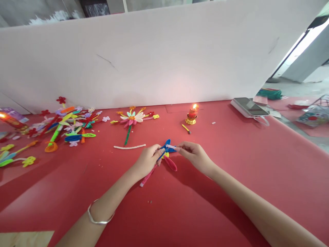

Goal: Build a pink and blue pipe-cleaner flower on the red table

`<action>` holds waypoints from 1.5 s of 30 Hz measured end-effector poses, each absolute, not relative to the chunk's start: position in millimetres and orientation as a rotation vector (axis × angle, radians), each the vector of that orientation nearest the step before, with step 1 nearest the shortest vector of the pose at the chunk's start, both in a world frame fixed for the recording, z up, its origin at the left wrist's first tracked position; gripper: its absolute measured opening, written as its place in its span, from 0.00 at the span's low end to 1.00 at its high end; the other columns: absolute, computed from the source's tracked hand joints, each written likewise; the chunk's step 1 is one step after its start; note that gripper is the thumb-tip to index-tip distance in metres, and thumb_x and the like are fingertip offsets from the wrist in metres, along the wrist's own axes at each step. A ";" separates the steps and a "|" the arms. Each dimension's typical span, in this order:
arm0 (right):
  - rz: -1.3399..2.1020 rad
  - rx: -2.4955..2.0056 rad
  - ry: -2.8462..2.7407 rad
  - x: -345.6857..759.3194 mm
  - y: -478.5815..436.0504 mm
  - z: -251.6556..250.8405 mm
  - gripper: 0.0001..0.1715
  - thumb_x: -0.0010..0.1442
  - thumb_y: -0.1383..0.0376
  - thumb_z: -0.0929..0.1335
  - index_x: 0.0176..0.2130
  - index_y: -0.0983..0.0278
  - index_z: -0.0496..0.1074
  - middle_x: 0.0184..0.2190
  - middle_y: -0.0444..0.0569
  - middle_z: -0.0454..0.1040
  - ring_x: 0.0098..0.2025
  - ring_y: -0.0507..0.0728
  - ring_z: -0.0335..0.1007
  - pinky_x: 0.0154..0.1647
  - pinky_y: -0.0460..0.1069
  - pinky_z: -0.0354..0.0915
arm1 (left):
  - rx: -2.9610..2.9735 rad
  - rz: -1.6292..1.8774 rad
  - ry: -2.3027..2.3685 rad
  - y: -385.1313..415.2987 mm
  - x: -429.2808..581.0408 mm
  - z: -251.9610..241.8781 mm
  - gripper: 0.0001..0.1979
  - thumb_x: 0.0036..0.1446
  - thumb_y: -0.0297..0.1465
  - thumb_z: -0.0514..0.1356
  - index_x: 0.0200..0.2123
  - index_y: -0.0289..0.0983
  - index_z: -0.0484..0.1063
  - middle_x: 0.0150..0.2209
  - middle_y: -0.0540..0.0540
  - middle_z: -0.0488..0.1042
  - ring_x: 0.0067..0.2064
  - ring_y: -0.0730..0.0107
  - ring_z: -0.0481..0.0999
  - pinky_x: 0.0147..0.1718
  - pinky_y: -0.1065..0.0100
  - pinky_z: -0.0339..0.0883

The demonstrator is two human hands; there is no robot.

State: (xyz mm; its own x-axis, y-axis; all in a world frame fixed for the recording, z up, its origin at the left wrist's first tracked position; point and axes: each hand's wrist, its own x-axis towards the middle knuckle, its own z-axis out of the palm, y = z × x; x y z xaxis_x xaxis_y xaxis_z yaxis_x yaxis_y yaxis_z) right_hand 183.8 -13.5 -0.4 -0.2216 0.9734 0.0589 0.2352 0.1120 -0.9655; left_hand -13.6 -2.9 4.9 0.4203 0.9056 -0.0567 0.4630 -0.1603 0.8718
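Note:
Between the fingers of my left hand [149, 159] is a pipe-cleaner flower [168, 145] with blue loops, a yellow centre and a dark pink loop hanging at its lower right. A dark pink pipe-cleaner stem [147, 177] slants down left from beneath that hand. My right hand [196, 156] pinches a thin whitish stick [171, 146], possibly a glue stick, whose far end touches or nearly touches the blue loops. Left of my hands a white pipe cleaner [130, 147] lies on the red table. Part of the flower is hidden behind my left fingers.
A lit red candle [193, 111] in a gold holder stands behind my hands, with a short yellow stub [186, 129] before it. A finished pipe-cleaner flower [131, 118] and a colourful pile [74, 125] lie left. Another lit candle [11, 121] and a phone [250, 107] flank the table.

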 end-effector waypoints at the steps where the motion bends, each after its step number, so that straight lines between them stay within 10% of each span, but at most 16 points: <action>1: 1.162 -1.223 -1.597 184.0 -13.5 -0.6 0.21 0.55 0.50 0.64 0.31 0.66 0.72 0.21 0.41 0.61 0.23 0.47 0.49 0.24 0.46 0.47 | 1.797 0.623 1.184 -3.3 -13.3 5.8 0.16 0.61 0.41 0.46 0.31 0.36 0.64 0.17 0.55 0.63 0.18 0.78 0.58 0.21 0.74 0.51; 35: 0.080 -1.266 -2.002 183.8 -19.7 -8.5 0.11 0.51 0.69 0.60 0.19 0.63 0.61 0.15 0.41 0.60 0.18 0.46 0.47 0.21 0.43 0.46 | 1.885 0.625 1.179 -11.5 -8.1 14.0 0.16 0.60 0.40 0.48 0.33 0.36 0.69 0.17 0.55 0.62 0.19 0.77 0.59 0.21 0.74 0.52; 45: 0.735 -1.389 -1.651 193.8 -0.7 -23.1 0.14 0.59 0.53 0.59 0.32 0.61 0.62 0.19 0.39 0.60 0.20 0.48 0.52 0.23 0.44 0.50 | 1.662 0.577 0.937 -24.8 1.3 17.8 0.16 0.61 0.43 0.48 0.32 0.37 0.64 0.20 0.55 0.63 0.19 0.79 0.57 0.22 0.74 0.53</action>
